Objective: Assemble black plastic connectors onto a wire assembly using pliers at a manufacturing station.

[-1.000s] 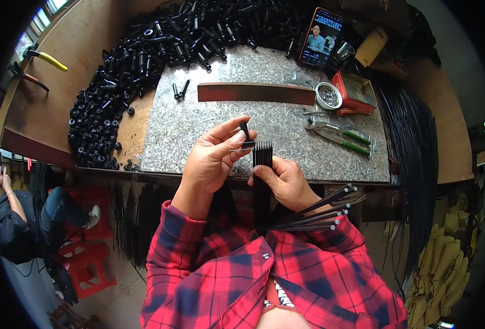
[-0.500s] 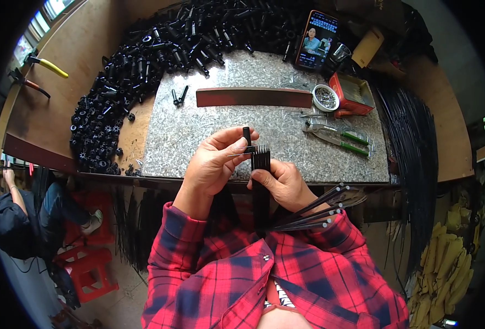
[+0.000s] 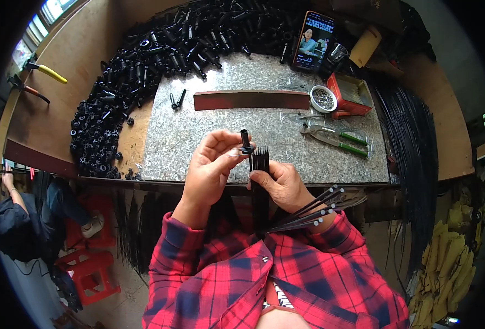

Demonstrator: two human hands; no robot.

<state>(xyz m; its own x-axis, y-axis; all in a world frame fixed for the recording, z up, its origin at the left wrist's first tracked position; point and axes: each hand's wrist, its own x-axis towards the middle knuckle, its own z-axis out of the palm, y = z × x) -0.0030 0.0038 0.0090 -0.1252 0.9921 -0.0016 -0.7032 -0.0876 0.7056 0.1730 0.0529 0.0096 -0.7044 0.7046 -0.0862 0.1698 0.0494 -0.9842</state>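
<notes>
My left hand (image 3: 203,171) is closed in a pinch on a black umbrella runner (image 3: 245,137), a short tube standing upright with a collar at its base. A thin wire (image 3: 235,155) crosses at the collar, by my thumb. My right hand (image 3: 284,185) grips a flat bundle of black umbrella ribs (image 3: 260,163), its thumb across the front. Their thin upper ends point up, right beside the collar; whether any rib is joined to it I cannot make out. Below my right wrist, several dark rods with pale round tips (image 3: 332,206) fan out to the right.
Black tubes and toothed rings form a large pile (image 3: 160,60) at the back left. On the speckled board (image 3: 198,129) lie a dark red bar (image 3: 251,100), green-handled pliers (image 3: 336,140) and a white cup of small metal bits (image 3: 323,99). A phone (image 3: 313,41) stands behind; a person (image 3: 20,211) sits far left.
The runner has shifted slightly down and left, and the fingers of my left hand have moved off its upper tube. My right hand stays almost still on the ribs.
</notes>
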